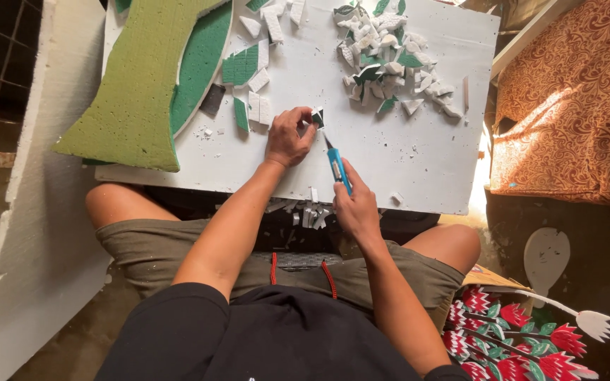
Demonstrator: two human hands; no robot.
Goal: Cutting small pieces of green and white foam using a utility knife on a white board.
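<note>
While the left hand [287, 136] pinches a small foam piece [317, 117] against the white board [397, 152], fingers curled shut on it, the right hand [356, 207] grips a blue knife [337, 166] with its blade tip angled up toward that piece, just short of it as far as I can tell. Piece is white foam with a dark green face, chunky and angular. Board is flat white foam, pitted and nicked, resting across the person's lap. Scrap pile [390, 53] sits at the far side of the board: white and green offcuts, mostly wedges and triangles, well apart from the hands. Rectangular strips [252, 77], same white and green, lie near the left hand. Big green foam cutout [142, 77], rough granular surface, curved outline, overlaps the board's left part. White slivers [310, 214] are bunched at the board's near edge between the wrists. Red-and-green foam flowers [510, 346] lie on the floor to the right, under a patterned orange cushion [573, 106].
</note>
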